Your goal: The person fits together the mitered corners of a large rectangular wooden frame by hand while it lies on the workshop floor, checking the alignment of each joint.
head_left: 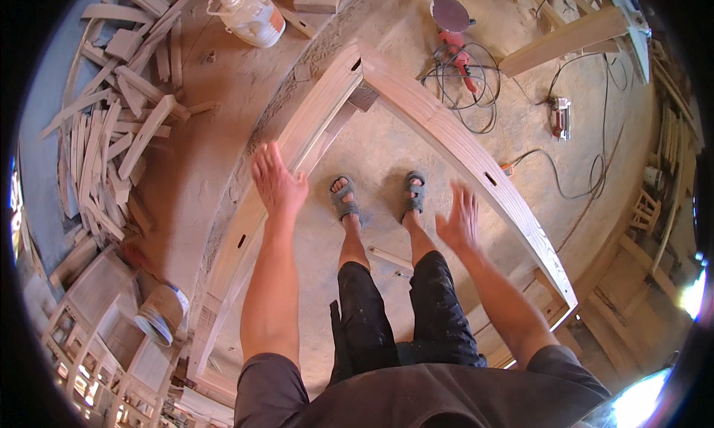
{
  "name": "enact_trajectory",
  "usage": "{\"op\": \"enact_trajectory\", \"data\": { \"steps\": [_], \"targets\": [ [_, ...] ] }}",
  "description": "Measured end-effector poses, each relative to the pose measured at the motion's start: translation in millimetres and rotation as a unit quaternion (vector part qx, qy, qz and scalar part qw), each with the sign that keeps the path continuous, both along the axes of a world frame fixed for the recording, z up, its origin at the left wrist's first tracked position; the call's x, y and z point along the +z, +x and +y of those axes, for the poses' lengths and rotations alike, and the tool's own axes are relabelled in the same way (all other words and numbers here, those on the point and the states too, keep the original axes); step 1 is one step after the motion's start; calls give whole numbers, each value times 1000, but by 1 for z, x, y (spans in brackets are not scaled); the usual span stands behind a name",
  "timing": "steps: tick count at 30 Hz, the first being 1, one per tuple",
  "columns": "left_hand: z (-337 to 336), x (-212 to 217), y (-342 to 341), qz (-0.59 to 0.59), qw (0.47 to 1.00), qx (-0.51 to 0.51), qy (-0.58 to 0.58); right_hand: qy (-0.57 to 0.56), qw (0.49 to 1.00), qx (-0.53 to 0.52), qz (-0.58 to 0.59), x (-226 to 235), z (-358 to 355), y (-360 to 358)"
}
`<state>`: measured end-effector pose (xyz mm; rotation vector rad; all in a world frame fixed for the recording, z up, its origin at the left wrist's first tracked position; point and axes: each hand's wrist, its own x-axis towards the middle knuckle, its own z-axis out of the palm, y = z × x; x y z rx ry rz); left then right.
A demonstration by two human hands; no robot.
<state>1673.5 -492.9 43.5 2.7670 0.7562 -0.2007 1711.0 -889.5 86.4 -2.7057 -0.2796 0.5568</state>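
A large wooden frame (439, 127) of pale beams with mortise slots stands around me, its corner joint at the far middle. My left hand (277, 181) is open with fingers spread, hovering over the frame's left beam (245, 227). My right hand (460, 220) is open too, fingers apart, just short of the right beam (513, 197). Neither hand holds anything. My sandalled feet (379, 197) stand on the dusty floor inside the frame.
A pile of wood offcuts (111, 123) lies at the left. A white plastic jug (249, 15) stands at the far left. A red power sander (454, 26) with tangled cords lies beyond the frame. A round tub (160, 316) sits near left.
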Motion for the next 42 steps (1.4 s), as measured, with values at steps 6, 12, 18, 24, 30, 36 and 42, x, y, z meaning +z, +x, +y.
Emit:
{"op": "enact_trajectory", "data": {
  "steps": [6,12,18,24,30,36,42],
  "targets": [
    [-54,27,-244,9,984,172,-49,-155,938,-94,295,30,-115,-143],
    [-243,105,-606,259,728,505,-385,-45,942,-99,318,68,-132,-156],
    [-381,210,-556,135,487,665,-550,-154,919,157,327,88,-289,-188],
    [-368,222,-615,-1,497,677,-544,-193,872,208,398,113,-245,-200],
    [-444,266,-769,-109,341,811,-463,-177,875,258,369,105,-10,-295],
    [-525,259,-798,-157,159,822,-525,-220,824,419,310,118,156,-371],
    [-424,217,-845,-220,204,797,-524,-212,577,782,102,112,324,-410]
  ]
}}
